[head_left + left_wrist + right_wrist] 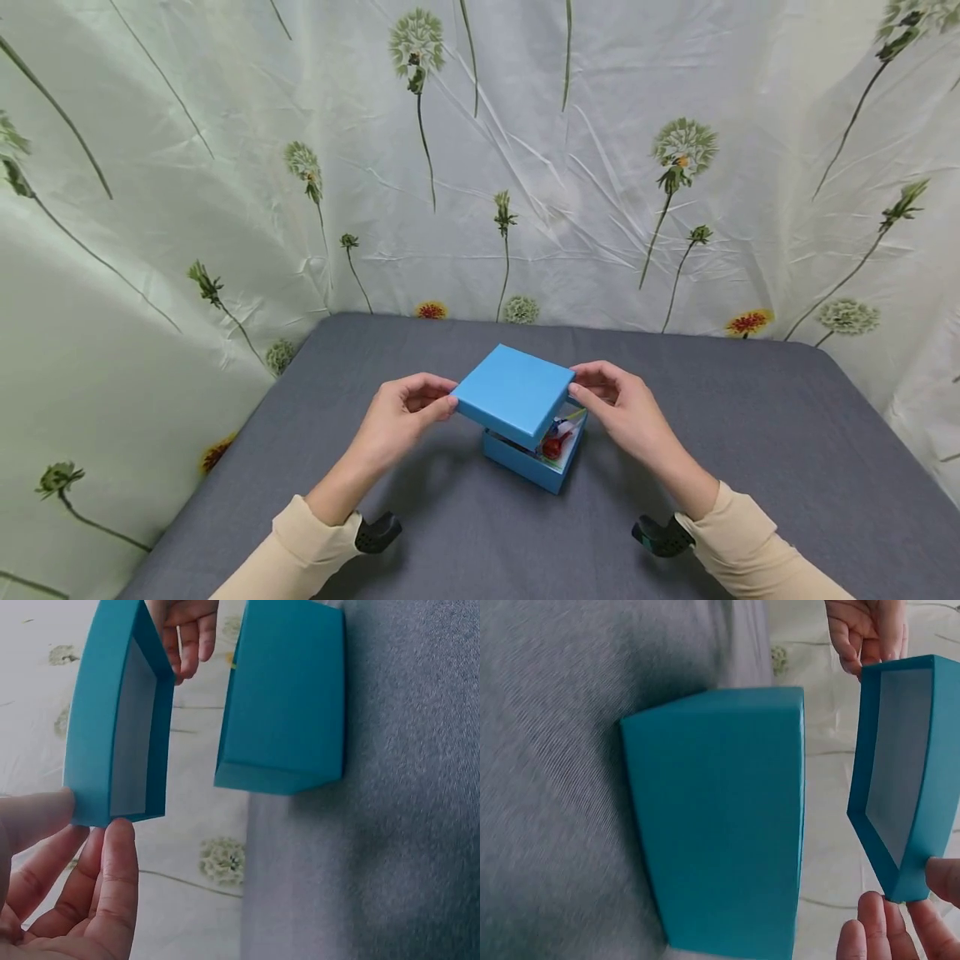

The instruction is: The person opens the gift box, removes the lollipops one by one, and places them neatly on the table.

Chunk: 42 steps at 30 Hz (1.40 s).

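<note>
A blue box lid [514, 390] is held up over a blue box [525, 462], apart from it and slightly tilted. At the lid's left corner, my left hand [401, 417] pinches the edge between thumb and fingers. My right hand [618, 408] pinches the opposite corner the same way. Through the gap in the head view, a red shiny item [553, 447] and other small colourful things show inside the box; the lid hides the rest. Both wrist views show the lid's pale inside [135, 735] and the box's outer wall [720, 825].
The box stands on a table with a dark grey cloth [360, 358]. Behind and to the left hangs a white curtain [555, 208] printed with dandelions and other flowers. Dark wrist cameras [377, 533] are worn on both wrists.
</note>
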Each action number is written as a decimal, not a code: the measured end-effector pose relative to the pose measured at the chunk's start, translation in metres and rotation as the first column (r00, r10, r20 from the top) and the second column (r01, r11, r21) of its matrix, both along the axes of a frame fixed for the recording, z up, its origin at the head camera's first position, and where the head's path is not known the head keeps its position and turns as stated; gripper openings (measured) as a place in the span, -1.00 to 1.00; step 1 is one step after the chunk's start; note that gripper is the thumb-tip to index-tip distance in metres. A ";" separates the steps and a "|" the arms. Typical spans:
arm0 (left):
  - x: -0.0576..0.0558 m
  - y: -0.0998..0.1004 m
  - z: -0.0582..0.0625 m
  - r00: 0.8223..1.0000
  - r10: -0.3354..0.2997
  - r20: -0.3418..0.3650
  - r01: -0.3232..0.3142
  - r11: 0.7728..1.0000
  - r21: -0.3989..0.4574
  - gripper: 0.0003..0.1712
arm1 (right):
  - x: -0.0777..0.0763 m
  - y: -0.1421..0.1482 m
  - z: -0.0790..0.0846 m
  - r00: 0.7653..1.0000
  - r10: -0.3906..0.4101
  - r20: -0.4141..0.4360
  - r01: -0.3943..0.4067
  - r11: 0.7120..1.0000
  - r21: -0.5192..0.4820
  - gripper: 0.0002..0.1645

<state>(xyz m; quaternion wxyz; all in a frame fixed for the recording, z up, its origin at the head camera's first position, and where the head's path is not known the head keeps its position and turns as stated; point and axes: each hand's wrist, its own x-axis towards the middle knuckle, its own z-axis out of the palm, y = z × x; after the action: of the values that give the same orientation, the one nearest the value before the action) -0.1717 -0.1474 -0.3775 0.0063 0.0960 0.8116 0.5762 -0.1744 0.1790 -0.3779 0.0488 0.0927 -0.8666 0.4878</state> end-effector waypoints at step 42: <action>0.009 -0.080 0.020 0.983 0.176 -0.051 -0.158 0.957 0.244 -0.54 | 0.019 -0.086 -0.003 0.989 0.145 0.022 -0.133 0.948 -0.290 -0.52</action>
<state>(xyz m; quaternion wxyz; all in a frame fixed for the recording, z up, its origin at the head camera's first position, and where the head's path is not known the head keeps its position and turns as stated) -0.1623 -0.2275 -0.3580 -0.0831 0.0478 0.7412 0.6643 -0.1555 0.0931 -0.3811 0.0084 0.1348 -0.7785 0.6130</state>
